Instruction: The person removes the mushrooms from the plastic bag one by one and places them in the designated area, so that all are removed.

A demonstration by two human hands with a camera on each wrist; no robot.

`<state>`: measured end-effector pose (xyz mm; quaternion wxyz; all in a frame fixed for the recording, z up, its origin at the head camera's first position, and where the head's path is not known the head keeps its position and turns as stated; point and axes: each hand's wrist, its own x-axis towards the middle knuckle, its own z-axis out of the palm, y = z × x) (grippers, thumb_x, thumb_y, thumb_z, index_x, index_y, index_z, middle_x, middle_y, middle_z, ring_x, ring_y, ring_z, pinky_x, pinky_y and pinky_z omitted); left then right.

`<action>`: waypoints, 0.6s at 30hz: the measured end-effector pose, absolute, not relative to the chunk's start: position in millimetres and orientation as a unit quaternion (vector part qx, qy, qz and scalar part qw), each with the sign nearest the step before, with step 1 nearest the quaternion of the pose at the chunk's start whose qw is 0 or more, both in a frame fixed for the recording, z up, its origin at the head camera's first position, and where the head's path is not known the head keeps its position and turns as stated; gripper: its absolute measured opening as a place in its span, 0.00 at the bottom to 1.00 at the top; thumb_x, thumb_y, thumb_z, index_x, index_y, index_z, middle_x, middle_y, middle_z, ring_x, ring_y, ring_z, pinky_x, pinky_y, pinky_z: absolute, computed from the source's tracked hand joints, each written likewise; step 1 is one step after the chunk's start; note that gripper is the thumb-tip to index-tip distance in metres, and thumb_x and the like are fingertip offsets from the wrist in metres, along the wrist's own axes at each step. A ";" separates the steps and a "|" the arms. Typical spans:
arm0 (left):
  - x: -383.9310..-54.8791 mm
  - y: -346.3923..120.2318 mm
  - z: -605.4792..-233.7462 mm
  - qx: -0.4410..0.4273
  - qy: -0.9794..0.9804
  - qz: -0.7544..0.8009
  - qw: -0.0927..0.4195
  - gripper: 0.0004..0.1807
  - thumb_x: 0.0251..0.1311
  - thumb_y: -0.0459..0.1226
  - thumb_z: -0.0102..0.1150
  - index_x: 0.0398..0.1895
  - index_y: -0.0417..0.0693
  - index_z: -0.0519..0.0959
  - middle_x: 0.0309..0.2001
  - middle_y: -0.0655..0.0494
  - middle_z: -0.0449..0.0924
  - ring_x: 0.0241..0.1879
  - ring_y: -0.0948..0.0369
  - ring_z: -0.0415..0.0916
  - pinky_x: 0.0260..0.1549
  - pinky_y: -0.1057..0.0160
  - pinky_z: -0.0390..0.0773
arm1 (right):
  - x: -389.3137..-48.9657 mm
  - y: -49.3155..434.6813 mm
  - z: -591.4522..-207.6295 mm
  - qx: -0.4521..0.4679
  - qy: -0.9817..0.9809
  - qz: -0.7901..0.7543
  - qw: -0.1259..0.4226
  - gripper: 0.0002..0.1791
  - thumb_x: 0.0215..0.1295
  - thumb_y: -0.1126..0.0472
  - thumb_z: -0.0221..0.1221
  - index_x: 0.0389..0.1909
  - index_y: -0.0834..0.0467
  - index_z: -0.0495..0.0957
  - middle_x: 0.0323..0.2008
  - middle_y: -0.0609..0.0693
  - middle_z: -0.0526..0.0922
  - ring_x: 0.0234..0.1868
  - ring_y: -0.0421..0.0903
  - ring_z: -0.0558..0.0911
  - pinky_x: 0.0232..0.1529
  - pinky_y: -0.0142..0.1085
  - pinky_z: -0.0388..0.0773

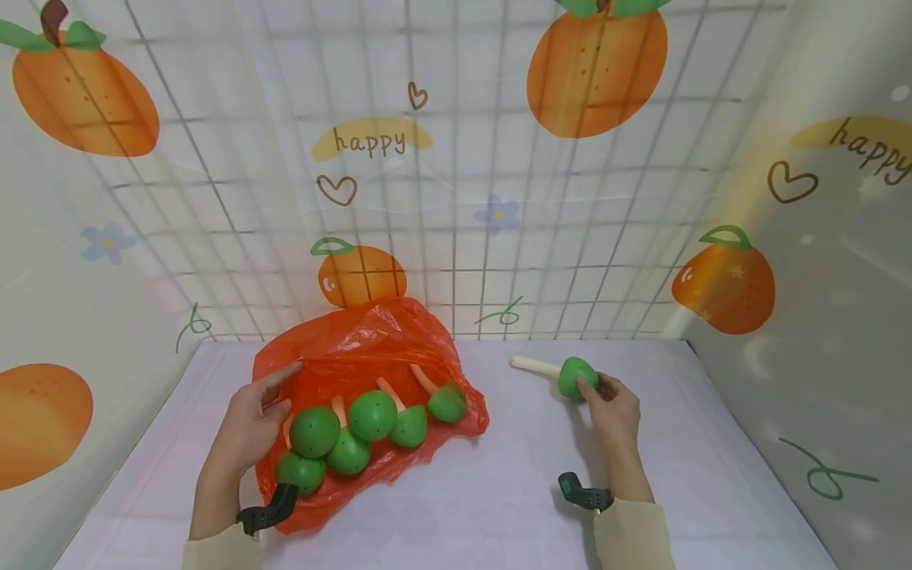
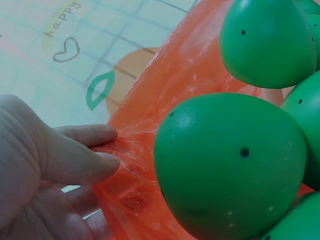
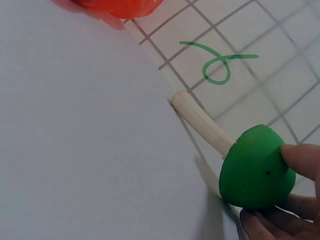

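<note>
A red plastic bag (image 1: 370, 336) lies at the left of the white table, its mouth facing the near side. Several green mushroom-shaped pieces (image 1: 349, 451) with black dots and pale stems rest in the bag and at its mouth. My left hand (image 1: 251, 423) pinches the bag's left edge; in the left wrist view the plastic puckers by the thumb (image 2: 102, 167). On the right, my right hand (image 1: 614, 408) grips another green mushroom-shaped piece (image 3: 257, 170) by its rounded head. That piece's pale stem (image 1: 534, 365) points left, towards the bag.
A white cloth covers the table (image 1: 492, 491). Behind it stands a wire grid under a translucent sheet (image 1: 456, 198) printed with oranges, hearts and the word happy. Sheets also hang at the left and right sides. A dark wrist strap (image 1: 267, 514) sits near the bag's front.
</note>
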<state>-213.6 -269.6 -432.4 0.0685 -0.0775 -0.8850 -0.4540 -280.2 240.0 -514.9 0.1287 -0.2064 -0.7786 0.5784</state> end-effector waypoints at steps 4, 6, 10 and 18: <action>-213.4 -269.2 -432.0 -0.074 -0.885 -0.455 0.066 0.31 0.70 0.20 0.50 0.77 0.39 0.70 0.75 0.39 0.69 0.74 0.36 0.65 0.68 0.39 0.70 | -279.3 240.1 -513.2 -0.207 -0.778 0.580 0.125 0.32 0.76 0.58 0.62 0.73 0.72 0.67 0.70 0.72 0.71 0.72 0.66 0.71 0.72 0.53 0.71; -213.4 -269.1 -432.0 -0.075 -0.885 -0.454 0.066 0.31 0.70 0.19 0.50 0.76 0.39 0.70 0.75 0.39 0.69 0.74 0.36 0.65 0.68 0.39 0.70 | -278.8 240.2 -513.1 -0.206 -0.778 0.581 0.125 0.33 0.76 0.58 0.62 0.73 0.72 0.67 0.70 0.72 0.71 0.72 0.65 0.71 0.72 0.53 0.71; -213.8 -268.5 -432.0 -0.077 -0.886 -0.452 0.067 0.31 0.70 0.19 0.51 0.76 0.39 0.70 0.75 0.40 0.69 0.74 0.37 0.65 0.68 0.39 0.70 | -278.2 241.0 -514.1 -0.202 -0.776 0.582 0.133 0.32 0.76 0.59 0.62 0.72 0.72 0.68 0.70 0.72 0.72 0.71 0.65 0.72 0.71 0.52 0.71; -214.1 -268.0 -429.1 -0.079 -0.890 -0.445 0.065 0.31 0.70 0.19 0.50 0.76 0.39 0.70 0.75 0.39 0.69 0.73 0.36 0.65 0.67 0.39 0.70 | -279.9 241.9 -515.5 -0.201 -0.781 0.575 0.138 0.32 0.75 0.59 0.62 0.72 0.73 0.67 0.69 0.73 0.72 0.71 0.67 0.72 0.71 0.54 0.71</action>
